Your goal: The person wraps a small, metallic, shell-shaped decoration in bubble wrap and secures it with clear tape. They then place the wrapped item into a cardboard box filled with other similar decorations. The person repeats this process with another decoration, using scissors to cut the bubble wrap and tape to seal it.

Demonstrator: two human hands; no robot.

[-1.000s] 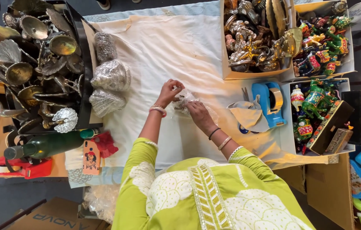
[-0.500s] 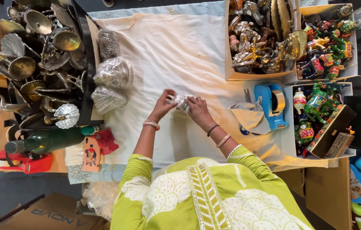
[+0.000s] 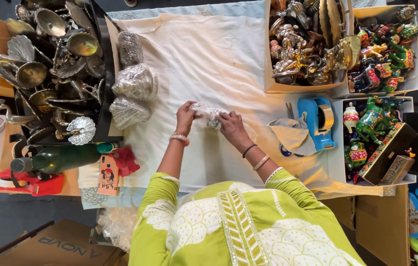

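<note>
My left hand [image 3: 185, 116] and my right hand [image 3: 232, 128] meet over the white cloth [image 3: 209, 59] that covers the table. Between them they hold a small object wrapped in clear plastic [image 3: 208, 113], the left hand pinching one end and the right hand gripping the other. What is inside the wrap is too small to tell. Both wrists wear bangles, and my green patterned sleeves fill the bottom of the view.
Three plastic-wrapped silver pieces [image 3: 135, 83] lie left of my hands beside a black tray of metal dishes [image 3: 46, 74]. A green bottle [image 3: 61, 157] lies at the lower left. On the right are a blue tape dispenser [image 3: 320, 122], a box of metal figurines [image 3: 302, 47] and painted figurines [image 3: 384, 49].
My hands have stayed together on the wrapped object, shifting it slightly on the cloth and turning the plastic. Nothing else on the table has moved.
</note>
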